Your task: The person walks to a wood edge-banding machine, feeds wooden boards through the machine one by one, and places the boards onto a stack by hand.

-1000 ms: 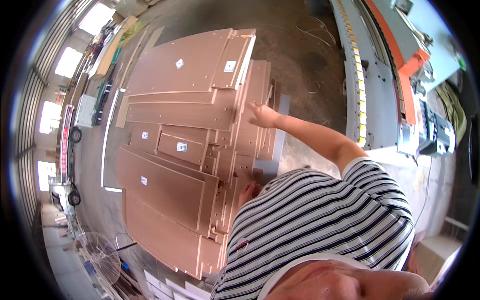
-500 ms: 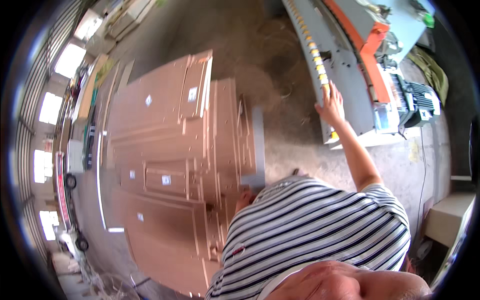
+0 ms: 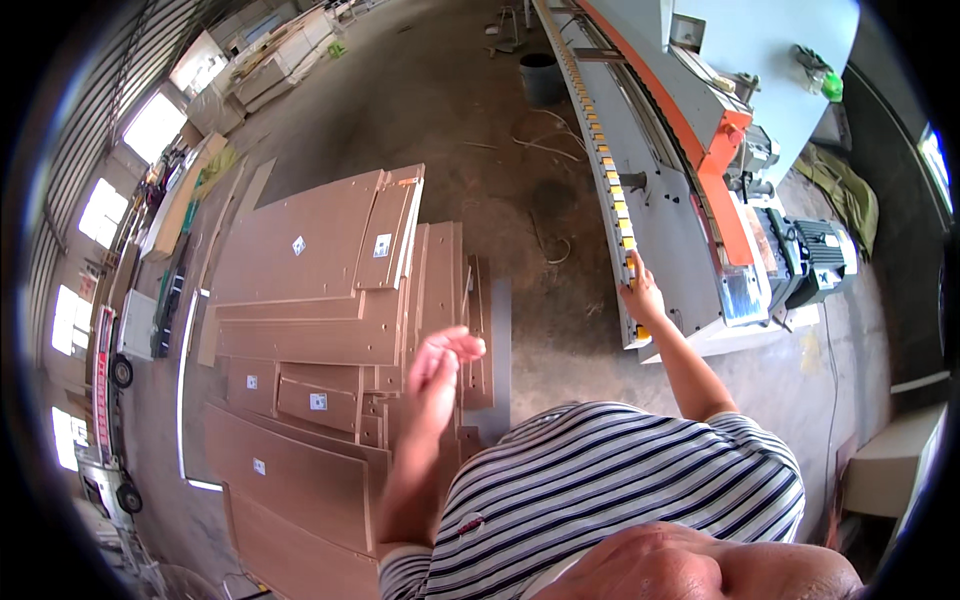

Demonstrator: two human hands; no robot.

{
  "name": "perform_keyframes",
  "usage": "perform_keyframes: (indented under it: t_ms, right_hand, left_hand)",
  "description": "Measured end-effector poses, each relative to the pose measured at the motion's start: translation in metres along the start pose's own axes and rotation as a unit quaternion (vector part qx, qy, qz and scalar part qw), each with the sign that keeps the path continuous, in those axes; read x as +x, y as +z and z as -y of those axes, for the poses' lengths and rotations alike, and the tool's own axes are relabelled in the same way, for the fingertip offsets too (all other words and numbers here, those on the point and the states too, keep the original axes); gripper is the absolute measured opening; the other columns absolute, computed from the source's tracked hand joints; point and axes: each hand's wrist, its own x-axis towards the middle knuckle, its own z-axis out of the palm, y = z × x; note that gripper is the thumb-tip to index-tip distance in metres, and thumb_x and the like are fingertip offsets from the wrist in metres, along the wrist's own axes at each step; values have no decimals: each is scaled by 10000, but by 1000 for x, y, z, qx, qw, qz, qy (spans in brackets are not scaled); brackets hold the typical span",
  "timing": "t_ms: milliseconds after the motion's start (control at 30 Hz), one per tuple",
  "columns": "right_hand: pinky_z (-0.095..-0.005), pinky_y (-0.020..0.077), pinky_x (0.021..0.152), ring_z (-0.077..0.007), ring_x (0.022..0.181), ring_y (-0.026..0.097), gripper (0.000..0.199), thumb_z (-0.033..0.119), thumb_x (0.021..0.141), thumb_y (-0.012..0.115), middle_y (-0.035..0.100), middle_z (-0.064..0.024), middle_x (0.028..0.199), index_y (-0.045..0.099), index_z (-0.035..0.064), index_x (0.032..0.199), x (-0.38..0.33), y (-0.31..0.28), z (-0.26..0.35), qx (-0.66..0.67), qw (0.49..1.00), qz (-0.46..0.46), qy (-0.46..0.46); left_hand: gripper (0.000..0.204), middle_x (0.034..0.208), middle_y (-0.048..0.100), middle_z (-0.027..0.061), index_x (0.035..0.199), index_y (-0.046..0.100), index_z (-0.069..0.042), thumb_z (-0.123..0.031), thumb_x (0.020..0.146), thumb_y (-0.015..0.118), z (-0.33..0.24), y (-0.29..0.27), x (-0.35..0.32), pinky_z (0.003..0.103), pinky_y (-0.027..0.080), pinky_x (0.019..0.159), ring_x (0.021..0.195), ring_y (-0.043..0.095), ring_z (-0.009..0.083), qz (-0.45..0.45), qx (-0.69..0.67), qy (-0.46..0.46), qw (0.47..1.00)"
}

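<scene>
My left hand point(image 3: 440, 368) is raised in the air above the stacked brown panels point(image 3: 300, 240), slightly blurred. Its fingers bend loosely, apart from the thumb, and nothing shows in them. At the right, my right hand point(image 3: 644, 294) rests on the near end of a long machine bed point(image 3: 675, 235), touching the row of yellow rollers point(image 3: 619, 212) along its edge. The fingers of this hand reach forward over the rollers and hold no object. Several panels carry white labels and small drilled holes; they lie in uneven, overlapping layers.
An orange guard point(image 3: 722, 160) and a dark motor point(image 3: 825, 248) sit on the machine's right side. Beyond my hands stands a dark bucket point(image 3: 541, 78) on the concrete floor, near a loose cord point(image 3: 548, 150). A small truck point(image 3: 108, 400) stands at the far left.
My left hand has come up from beside my body to over the panels. My right hand remains at the roller edge, lower in view as the head view has shifted.
</scene>
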Motion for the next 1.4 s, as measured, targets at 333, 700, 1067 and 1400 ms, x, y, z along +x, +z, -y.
perform_keyframes:
  t_ms: [333, 700, 1067, 1400]
  right_hand:
    - [-500, 467, 834, -462, 986, 551, 754, 186, 819, 599, 544, -256, 1100, 176, 201, 1443, -2, 7, -7, -13, 999, -29, -28]
    - [-484, 470, 861, -452, 1029, 551, 766, 189, 820, 609, 515, -255, 1199, 167, 239, 1444, -2, -1, -6, 1, 1000, -3, 12]
    - [-478, 482, 857, -432, 1007, 565, 752, 187, 812, 613, 505, -242, 1192, 190, 218, 1432, -3, 0, -6, 1, 1000, -3, 17]
    - [-434, 431, 936, -414, 1094, 532, 608, 330, 891, 557, 494, -250, 1249, 291, 131, 1399, 13, 22, -36, 204, 978, -49, 6]
  left_hand:
    - [622, 1109, 575, 99, 1304, 445, -88, -513, 866, 564, -203, 86, 18, 399, 451, 824, 998, 521, 243, 241, -61, 347, 904]
    - [610, 1217, 508, 78, 1333, 418, -115, -512, 877, 496, -199, 63, -18, 419, 351, 916, 1112, 441, 246, 102, 139, 510, 843]
    - [601, 1325, 441, 57, 1362, 390, -141, -510, 888, 428, -188, 64, -37, 440, 251, 1008, 1226, 361, 249, -7, 317, 687, 653]
    - [598, 1423, 380, 37, 1388, 366, -165, -509, 899, 367, -151, 67, -36, 459, 161, 1092, 1330, 288, 252, -120, 351, 807, 459]
